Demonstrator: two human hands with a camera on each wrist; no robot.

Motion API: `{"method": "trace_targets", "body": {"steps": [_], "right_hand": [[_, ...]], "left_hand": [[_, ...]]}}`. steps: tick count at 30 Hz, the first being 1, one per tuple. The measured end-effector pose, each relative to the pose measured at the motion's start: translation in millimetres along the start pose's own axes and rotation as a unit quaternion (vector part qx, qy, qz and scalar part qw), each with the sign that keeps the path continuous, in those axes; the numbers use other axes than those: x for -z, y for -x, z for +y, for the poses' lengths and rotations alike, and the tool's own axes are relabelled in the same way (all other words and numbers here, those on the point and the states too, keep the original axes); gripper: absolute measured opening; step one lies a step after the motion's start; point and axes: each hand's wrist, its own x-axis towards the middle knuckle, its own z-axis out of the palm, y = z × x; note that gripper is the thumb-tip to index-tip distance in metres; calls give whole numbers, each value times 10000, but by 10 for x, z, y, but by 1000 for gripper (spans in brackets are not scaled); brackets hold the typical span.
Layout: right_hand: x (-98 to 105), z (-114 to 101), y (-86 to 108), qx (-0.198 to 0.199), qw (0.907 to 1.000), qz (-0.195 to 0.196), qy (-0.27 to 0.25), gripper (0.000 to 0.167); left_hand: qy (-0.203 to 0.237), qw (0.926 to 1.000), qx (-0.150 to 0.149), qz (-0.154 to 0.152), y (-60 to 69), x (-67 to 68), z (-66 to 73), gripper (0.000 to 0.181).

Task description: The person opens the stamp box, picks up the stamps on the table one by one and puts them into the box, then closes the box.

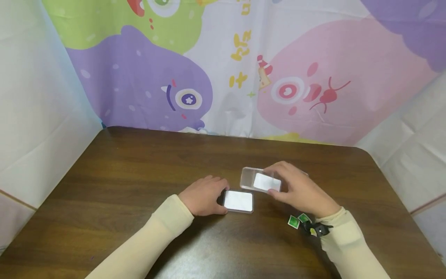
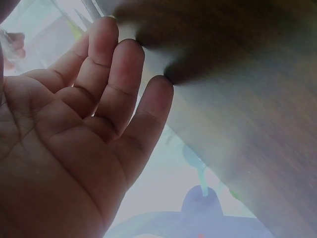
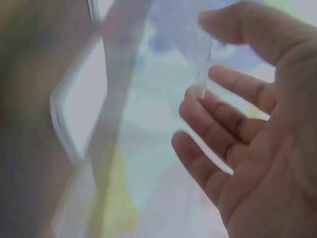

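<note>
The right hand hid much of a clear plastic piece, whose far end barely showed past the knuckles; its grip was clamped on that piece, thumb against fingers; a white slab showed by it in the head view, though I couldn't tell whether it lay inside or behind; the right wrist view was badly blurred.

The left hand covered the left end of a shallow clear case lying on the bench; thumb and forefinger pinched its opposite edges; one white slab filled it, making two slabs altogether; I counted two green squares near the right wrist, partly screened by a black wristband.
</note>
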Motion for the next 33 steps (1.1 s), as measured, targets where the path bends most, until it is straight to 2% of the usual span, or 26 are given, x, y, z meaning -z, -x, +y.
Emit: {"method": "trace_targets", "body": {"steps": [2, 5, 12, 15, 21, 26, 33], "right_hand": [[114, 117, 30, -396, 9985, 230, 300, 49], [250, 317, 91, -1043, 9913, 477, 641, 50], [345, 717, 246, -2249, 9674, 921, 716, 54], [336, 824, 303, -2638, 9574, 953, 686, 57], [333, 950, 374, -3103, 9446, 750, 765, 59], [335, 969, 373, -3290, 9383, 461, 958, 57], [302, 970, 379, -3323, 9365, 36, 1117, 30]], "left_hand": [[1, 10000, 17, -33, 9, 2, 0, 52], [11, 10000, 28, -62, 9, 5, 2, 52], [48, 9999, 66, -111, -2, 0, -8, 52], [52, 9999, 75, -117, -7, -6, -14, 52], [36, 9999, 65, -100, -6, -7, -15, 51], [68, 9999, 59, -63, 10, 0, -12, 52], [73, 9999, 59, -61, 13, -6, -11, 52]]}}
